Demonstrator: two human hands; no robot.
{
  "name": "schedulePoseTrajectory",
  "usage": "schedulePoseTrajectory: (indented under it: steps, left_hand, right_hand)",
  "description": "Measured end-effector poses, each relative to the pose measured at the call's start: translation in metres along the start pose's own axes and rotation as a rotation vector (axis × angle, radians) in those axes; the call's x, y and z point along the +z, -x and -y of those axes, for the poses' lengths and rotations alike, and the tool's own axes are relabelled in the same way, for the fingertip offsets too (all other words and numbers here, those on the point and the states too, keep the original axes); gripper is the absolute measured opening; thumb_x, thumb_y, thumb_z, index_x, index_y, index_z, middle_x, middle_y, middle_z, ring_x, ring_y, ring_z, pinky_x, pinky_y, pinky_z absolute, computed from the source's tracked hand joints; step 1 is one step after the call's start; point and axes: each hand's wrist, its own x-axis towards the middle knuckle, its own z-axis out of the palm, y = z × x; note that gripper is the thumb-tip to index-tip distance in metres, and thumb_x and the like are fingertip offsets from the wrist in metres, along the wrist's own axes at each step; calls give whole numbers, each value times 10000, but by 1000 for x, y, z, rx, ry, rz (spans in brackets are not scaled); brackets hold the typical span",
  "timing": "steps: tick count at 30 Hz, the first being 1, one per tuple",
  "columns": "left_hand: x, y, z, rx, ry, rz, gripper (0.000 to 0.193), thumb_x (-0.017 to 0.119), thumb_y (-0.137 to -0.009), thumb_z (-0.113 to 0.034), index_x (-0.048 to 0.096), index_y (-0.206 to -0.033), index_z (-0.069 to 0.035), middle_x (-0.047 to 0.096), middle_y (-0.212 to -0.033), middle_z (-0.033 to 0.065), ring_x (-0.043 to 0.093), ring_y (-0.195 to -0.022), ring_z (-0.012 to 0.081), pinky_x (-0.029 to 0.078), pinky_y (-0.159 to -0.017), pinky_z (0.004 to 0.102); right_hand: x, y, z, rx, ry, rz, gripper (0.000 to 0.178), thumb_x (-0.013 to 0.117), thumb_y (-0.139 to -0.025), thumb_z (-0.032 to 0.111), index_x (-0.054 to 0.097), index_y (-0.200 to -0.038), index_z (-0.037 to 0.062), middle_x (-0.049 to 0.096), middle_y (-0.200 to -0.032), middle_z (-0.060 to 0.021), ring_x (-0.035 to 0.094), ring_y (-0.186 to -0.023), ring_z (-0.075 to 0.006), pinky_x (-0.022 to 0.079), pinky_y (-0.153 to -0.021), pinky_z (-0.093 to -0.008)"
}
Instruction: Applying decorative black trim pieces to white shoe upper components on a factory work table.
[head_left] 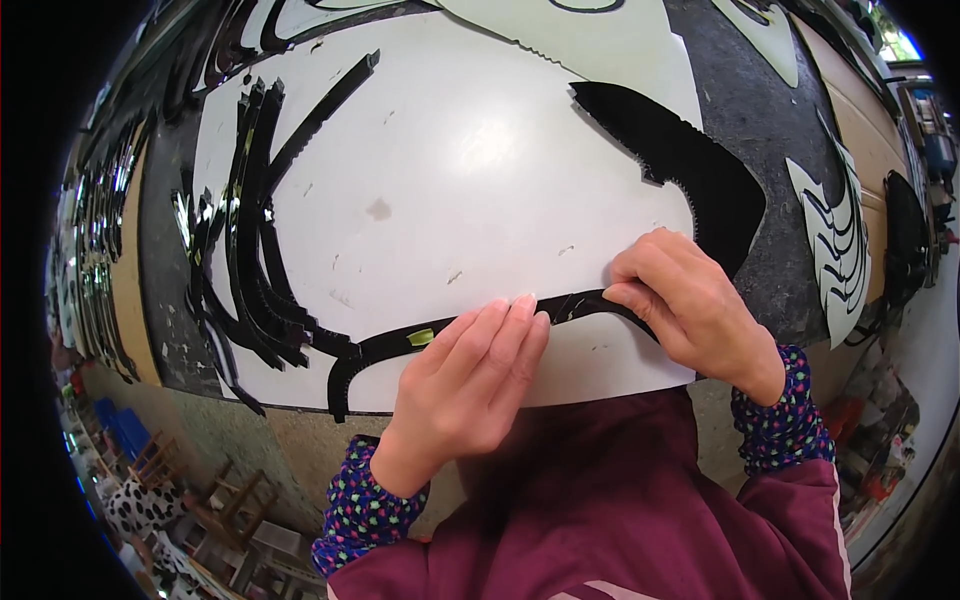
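Along the near edge of a white sheet (430,230) lies a long, curved black strip (385,346) with a notched edge and a small yellow-green mark. My left hand (462,385) rests on its middle, fingers stretched out and side by side, pressing it down. Farther right, my right hand (692,305) is closed, thumb and curled fingers pinching the strip near its right end. Part of the strip is hidden under both hands. Just beyond my right hand sits a broad, curved black piece (720,180) with toothed edges.
Several black notched strips (245,200) are heaped at the left of the sheet. Pale cut-out sheets (835,240) lie at the right, and another pale sheet (600,40) at the far side. Shiny dark strips (95,250) line the left. Wooden stools (235,505) stand lower left.
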Motion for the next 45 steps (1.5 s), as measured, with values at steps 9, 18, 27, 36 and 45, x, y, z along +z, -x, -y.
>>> schedulePoseTrajectory:
  steps: [9, 18, 27, 36, 45]
  left_hand:
    - [1, 0, 0, 5, 5, -22, 275, 627, -786, -36, 701, -1041, 32, 668, -1100, 147, 644, -995, 252, 557, -839, 346]
    - [1, 0, 0, 0, 8, -11, 278, 627, -790, -42, 701, -1049, 27, 666, -1108, 146, 642, -1005, 251, 553, -854, 347]
    - [-5, -3, -2, -40, -2, 23, 278, 644, -763, -24, 730, -1026, -1, 694, -1086, 106, 650, -998, 230, 577, -807, 328]
    - [-7, -4, -4, -46, -3, 57, 298, 622, -771, -41, 732, -1046, -11, 693, -1093, 118, 643, -1027, 236, 582, -818, 322]
    - [-2, -1, -7, -34, -93, 50, 298, 647, -806, -74, 744, -1086, -104, 659, -1151, 88, 625, -1027, 217, 571, -848, 330]
  right_hand:
    - [-1, -2, 2, 9, 11, 35, 100, 639, -872, 79, 549, -894, 41, 550, -805, -114, 549, -774, -308, 437, -721, -388]
    - [-1, -3, 3, 13, 22, 37, 101, 631, -874, 71, 537, -894, 38, 546, -812, -119, 545, -768, -310, 436, -716, -389]
    - [-1, -3, 3, -18, 56, 32, 109, 624, -875, 72, 523, -888, 34, 526, -795, -129, 530, -754, -320, 429, -708, -397]
    - [0, -2, 1, -25, 74, 33, 112, 622, -872, 71, 519, -890, 31, 522, -791, -132, 529, -756, -322, 430, -711, -398]
    - [1, -2, 2, -37, 79, 25, 108, 617, -872, 67, 516, -885, 29, 526, -793, -136, 529, -760, -321, 430, -716, -400]
